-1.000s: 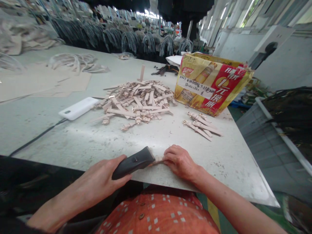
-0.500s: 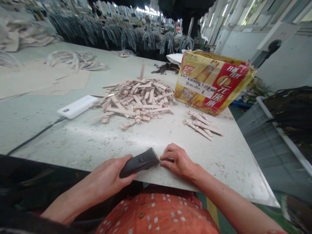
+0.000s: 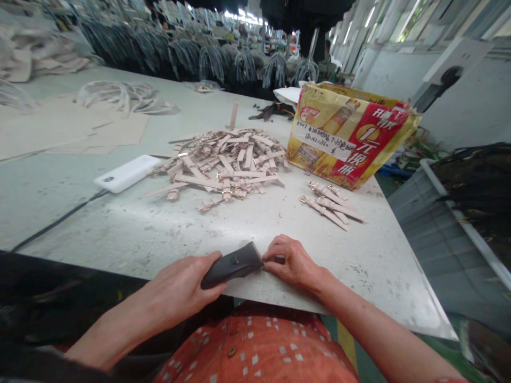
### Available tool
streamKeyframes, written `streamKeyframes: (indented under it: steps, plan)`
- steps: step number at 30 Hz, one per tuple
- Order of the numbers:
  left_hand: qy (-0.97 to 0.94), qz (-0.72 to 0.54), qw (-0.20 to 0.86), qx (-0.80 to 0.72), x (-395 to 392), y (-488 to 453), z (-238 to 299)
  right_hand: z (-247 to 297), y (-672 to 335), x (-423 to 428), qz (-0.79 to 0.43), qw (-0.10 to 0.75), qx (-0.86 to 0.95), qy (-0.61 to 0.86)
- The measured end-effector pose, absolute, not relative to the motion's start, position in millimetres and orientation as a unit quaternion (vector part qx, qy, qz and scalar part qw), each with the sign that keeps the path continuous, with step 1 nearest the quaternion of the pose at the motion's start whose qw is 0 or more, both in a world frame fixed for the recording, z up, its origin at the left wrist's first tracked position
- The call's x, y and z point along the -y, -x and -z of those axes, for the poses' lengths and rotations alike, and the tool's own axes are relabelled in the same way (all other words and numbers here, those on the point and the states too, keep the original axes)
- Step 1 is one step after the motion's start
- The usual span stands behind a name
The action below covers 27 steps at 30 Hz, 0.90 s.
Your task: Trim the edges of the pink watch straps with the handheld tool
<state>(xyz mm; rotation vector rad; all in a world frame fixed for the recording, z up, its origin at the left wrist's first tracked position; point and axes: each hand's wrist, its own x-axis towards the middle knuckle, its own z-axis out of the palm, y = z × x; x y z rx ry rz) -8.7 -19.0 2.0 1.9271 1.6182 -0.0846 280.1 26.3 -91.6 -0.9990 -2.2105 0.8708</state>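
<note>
My left hand (image 3: 191,284) is wrapped round a dark grey clipper-shaped tool (image 3: 232,265), with a small mark on its face and a pale edge at its wide right end. My right hand (image 3: 290,260) rests at the table's front edge with thumb and fingers pinched together, right at the tool's wide end. Whatever lies between those fingertips is too small and hidden to name. Beyond the hands is a heap of pale pink buckled straps (image 3: 235,159). To its right lies a smaller group of the same straps (image 3: 331,204).
A yellow and red cardboard box (image 3: 351,135) stands at the table's right side. On the left are a white power bank (image 3: 125,174) with a dark cable, beige sheets (image 3: 72,130) and coiled cords (image 3: 120,97). A grey bin (image 3: 451,229) stands beyond the right edge.
My left hand and the dark grey tool have shifted very slightly to the right. My right hand keeps its pinch in nearly the same place. The straps have not moved.
</note>
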Motion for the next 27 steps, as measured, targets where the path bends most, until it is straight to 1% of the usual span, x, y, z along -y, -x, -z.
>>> streamKeyframes:
  steps: [2, 8, 14, 19, 23, 27]
  plan:
    - [-0.731, 0.028, 0.300, -0.612, 13, 2, 0, 91, -280, -27, -0.324, 0.279, 0.822, 0.376]
    - [-0.719, -0.008, 0.337, -0.608, 5, 10, 3, 87, -280, -27, -0.324, 0.269, 0.818, 0.393]
    - [-0.716, 0.019, 0.325, -0.617, 16, 30, 6, 83, -279, -25, -0.330, 0.255, 0.810, 0.412]
    - [-0.728, 0.027, 0.310, -0.611, 18, 13, 5, 85, -278, -24, -0.345, 0.256, 0.798, 0.423]
    - [-0.718, -0.001, 0.316, -0.621, 7, -1, 4, 87, -278, -24, -0.357, 0.254, 0.778, 0.451]
    - [-0.707, -0.018, 0.313, -0.634, 0, 9, 4, 84, -278, -24, -0.365, 0.245, 0.773, 0.457]
